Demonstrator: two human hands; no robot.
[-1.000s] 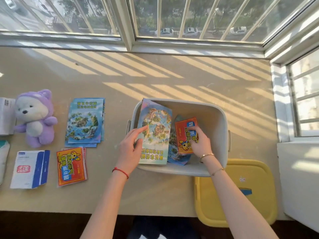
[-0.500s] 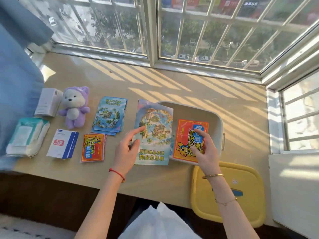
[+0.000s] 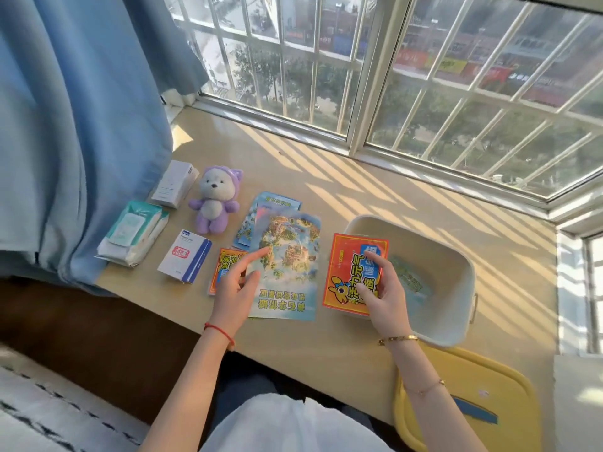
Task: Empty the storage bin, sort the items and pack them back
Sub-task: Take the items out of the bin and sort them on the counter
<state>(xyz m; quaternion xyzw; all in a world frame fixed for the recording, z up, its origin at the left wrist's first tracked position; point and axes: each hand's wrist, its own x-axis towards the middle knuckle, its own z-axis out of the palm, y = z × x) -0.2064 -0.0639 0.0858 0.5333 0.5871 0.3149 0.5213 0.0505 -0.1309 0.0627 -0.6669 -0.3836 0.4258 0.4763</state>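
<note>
The left hand [image 3: 235, 288] holds a large blue map leaflet [image 3: 287, 265] by its left edge, forefinger stretched across the printed face and thumb underneath, the sheet lifted over the front part of the tabletop [image 3: 342, 197] between the sorted piles and the bin. The right hand [image 3: 383, 290] pinches an orange packet [image 3: 350, 272] with a cartoon animal on it, fingers curled over its right side, and holds it above the left rim of the white storage bin [image 3: 456, 282]. The bin sits near the front right corner of the tabletop, and a blue-green leaflet [image 3: 409, 278] lies on its floor. Its yellow lid [image 3: 473, 396] lies beyond the front edge, just below the bin. To the left of the raised leaflet, a stack of matching blue leaflets [image 3: 277, 203] lies flat, partly covered by it. A second orange packet [image 3: 225, 265] lies near the front edge, half hidden by the left hand. Further left stand a white and blue box [image 3: 184, 256], a purple plush bear [image 3: 213, 200] sitting upright, a pack of wet wipes [image 3: 133, 233] at the left edge and a plain white box [image 3: 174, 184] behind it. A blue curtain [image 3: 75, 125] hangs over the left end of the tabletop.
</note>
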